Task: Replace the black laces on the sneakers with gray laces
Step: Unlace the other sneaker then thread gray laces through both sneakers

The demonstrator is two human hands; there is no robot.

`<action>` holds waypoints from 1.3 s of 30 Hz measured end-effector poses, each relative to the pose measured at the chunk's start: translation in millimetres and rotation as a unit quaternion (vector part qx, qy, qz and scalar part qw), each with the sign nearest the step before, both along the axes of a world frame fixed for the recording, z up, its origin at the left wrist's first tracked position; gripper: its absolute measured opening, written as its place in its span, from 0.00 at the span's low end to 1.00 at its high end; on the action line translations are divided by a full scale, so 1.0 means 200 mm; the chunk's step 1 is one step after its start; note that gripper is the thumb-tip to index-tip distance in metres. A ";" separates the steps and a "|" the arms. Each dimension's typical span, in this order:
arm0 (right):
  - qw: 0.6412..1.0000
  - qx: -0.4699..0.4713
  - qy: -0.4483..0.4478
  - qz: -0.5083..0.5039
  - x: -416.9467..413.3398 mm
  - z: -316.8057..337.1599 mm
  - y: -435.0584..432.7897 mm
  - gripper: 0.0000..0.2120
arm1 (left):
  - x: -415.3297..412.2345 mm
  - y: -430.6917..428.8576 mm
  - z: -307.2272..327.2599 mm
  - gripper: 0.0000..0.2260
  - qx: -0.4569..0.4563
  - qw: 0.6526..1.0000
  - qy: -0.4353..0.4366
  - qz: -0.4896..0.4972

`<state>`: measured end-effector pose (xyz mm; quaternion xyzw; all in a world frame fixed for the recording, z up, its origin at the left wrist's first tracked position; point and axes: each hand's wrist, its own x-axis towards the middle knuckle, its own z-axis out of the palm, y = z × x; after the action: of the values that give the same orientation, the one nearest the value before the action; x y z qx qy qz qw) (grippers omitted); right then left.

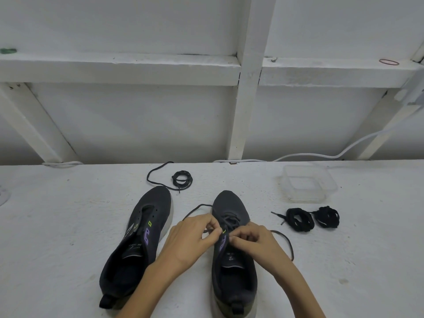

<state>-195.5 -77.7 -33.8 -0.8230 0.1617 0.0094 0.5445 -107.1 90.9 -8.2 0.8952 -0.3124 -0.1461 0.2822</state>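
Two dark sneakers stand side by side on the white table, toes pointing away from me. The left sneaker [140, 244] has no lace in its eyelets. The right sneaker [231, 255] carries a dark lace [285, 241] threaded through its front eyelets, with loose ends trailing to both sides. My left hand [195, 237] pinches the lace at the left eyelet row. My right hand [252, 242] pinches it at the right side of the tongue. A coiled dark lace [182, 178] lies beyond the left sneaker. Two bundled black laces [313, 218] lie to the right.
A clear plastic container [308, 182] stands at the back right of the table. A white cable [321, 154] runs along the table's far edge against the white framed wall. A red rubber band [389, 62] lies on the wall ledge.
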 end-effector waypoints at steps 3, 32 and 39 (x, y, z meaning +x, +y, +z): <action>1.000 -0.006 0.004 0.003 0.00 0.00 0.00 0.06 | 0.00 0.01 -0.01 0.05 0.010 1.000 0.003 -0.009; 0.999 -0.037 0.014 0.004 0.01 -0.01 0.03 0.12 | 0.03 -0.01 -0.10 0.04 -0.092 0.991 0.089 -0.040; 0.999 -0.030 0.009 -0.003 0.01 0.00 0.04 0.11 | 0.06 0.01 -0.12 0.03 -0.088 0.987 0.112 -0.073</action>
<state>-194.0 -70.3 -34.4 -0.8386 0.1696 0.0102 0.5177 -95.5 93.6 -31.6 0.8199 -0.3548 -0.2372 0.3817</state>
